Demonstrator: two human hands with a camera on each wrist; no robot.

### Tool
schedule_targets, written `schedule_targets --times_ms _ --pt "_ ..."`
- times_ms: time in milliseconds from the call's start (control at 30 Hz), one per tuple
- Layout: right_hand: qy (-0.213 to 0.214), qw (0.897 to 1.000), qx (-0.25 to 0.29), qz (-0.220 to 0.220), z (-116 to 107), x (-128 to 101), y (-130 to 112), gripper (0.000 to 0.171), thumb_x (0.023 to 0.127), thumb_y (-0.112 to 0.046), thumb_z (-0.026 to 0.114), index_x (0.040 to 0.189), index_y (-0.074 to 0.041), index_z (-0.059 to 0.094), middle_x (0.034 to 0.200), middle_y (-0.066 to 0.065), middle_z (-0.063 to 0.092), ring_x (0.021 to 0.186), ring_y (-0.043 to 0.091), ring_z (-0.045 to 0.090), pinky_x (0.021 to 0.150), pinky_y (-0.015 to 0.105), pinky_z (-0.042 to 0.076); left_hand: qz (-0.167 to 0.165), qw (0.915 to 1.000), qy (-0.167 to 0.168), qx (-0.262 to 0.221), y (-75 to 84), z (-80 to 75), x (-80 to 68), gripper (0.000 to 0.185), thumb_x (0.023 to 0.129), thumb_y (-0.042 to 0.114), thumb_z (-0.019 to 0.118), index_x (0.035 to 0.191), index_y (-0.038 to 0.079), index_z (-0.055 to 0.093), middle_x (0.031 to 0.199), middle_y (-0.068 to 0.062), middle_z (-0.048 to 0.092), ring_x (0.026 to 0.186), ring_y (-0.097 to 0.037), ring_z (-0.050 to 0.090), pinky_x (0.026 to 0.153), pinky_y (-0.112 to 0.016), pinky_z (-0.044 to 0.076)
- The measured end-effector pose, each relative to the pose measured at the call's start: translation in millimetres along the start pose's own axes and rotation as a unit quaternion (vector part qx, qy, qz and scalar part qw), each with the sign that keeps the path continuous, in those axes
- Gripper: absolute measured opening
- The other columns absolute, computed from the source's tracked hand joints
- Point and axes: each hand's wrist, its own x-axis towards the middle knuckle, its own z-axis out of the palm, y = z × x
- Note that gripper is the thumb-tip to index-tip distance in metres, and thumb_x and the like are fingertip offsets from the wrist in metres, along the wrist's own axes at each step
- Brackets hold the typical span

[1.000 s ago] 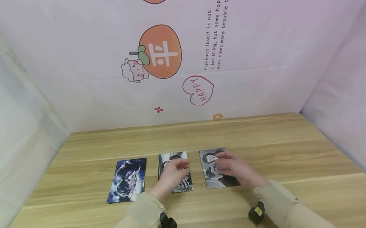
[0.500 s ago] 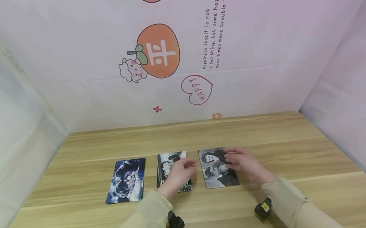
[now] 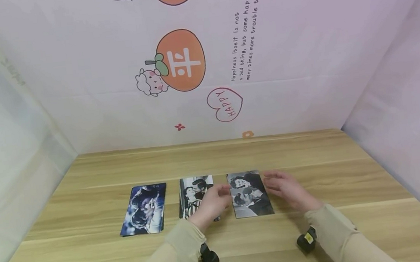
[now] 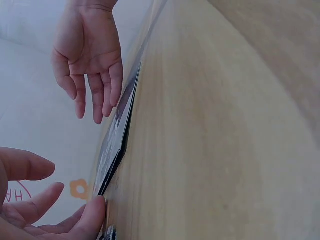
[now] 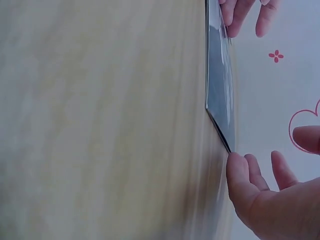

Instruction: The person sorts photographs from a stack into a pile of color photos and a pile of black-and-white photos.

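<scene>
A black-and-white photo of two people [image 3: 250, 200] lies face up at the right end of a row, and from the side in the wrist views it has the thickness of a small stack. My left hand [image 3: 212, 204] reaches over the middle photo stack [image 3: 191, 193], its relaxed fingertips right at the right-hand photo's left edge. On the opposite side, my right hand [image 3: 288, 189] has loosely bent fingers right by the right edge. In the right wrist view, the fingers [image 5: 239, 172] meet the stack's edge. Neither hand grips anything.
A stack of blue-toned photos [image 3: 145, 209] lies at the row's left end, slightly uneven. The wooden table [image 3: 255, 251] ends at a printed cloth backdrop [image 3: 288, 104], with white cloth on both sides. Small black cameras [image 3: 210, 258] are worn on the wrists.
Both hands have moved to the right. The right hand has slid off the right-hand photo to its right side. The left hand has gone from the middle stack to that photo's left edge.
</scene>
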Motion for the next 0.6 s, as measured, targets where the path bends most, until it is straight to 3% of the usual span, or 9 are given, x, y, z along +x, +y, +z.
schedule_targets --times_ms 300,600 --pt "-0.004 1.0 -0.017 0.01 -4.0 1.1 4.7 0.048 0.099 -0.007 0.037 0.138 0.019 0.025 0.142 0.038 0.028 0.134 0.044 0.032 0.111 0.046 0.033 -0.013 0.9999 0.002 -0.01 -0.6 4.3 1.8 0.041 0.085 0.003 0.06 0.125 -0.001 0.054 0.127 -0.023 0.055 0.112 -0.035 0.057 0.092 -0.042 0.053" --pt "0.0 0.999 -0.03 0.023 -3.4 2.4 6.0 0.047 0.097 -0.005 0.04 0.138 0.016 0.03 0.144 0.034 0.031 0.134 0.041 0.033 0.11 0.042 0.035 -0.013 0.9999 0.0 -0.01 1.1 5.4 2.4 0.041 0.086 0.003 0.058 0.126 -0.001 0.054 0.128 -0.023 0.055 0.111 -0.034 0.058 0.088 -0.04 0.054"
